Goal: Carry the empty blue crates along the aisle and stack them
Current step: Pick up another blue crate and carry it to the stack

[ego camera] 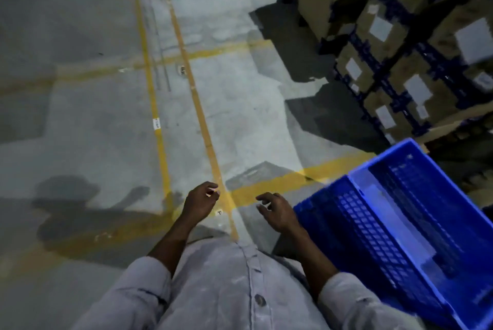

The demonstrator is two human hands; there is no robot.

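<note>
Crate position: one blue plastic crate occupies the lower right of the head view, beside the person's right forearm. It is rectangular and open-topped, with walls of perforated lattice and a smooth raised rim. The interior is empty; a pale reflection lies across the floor of the crate. It sits tilted in the view, with one corner directed toward the stacked cartons. Whether a second crate is nested beneath it cannot be determined; the outer wall on the near-left side appears stepped, and the picture is blurred there.

Hand status: two bare hands are visible. The left hand is held out over the floor with its fingers loosely curled and grips nothing. The right hand is just left of the crate's near corner, with fingers spread and partly bent, and also grips nothing. Contact between the right forearm and the crate wall cannot be confirmed. Both arms wear pale grey sleeves rolled to the elbow.

Surroundings: grey concrete floor carries yellow painted lines, two running along the aisle and two crossing it. Brown cardboard cartons with white labels are stacked at the upper right, bound by dark blue strapping.
</note>
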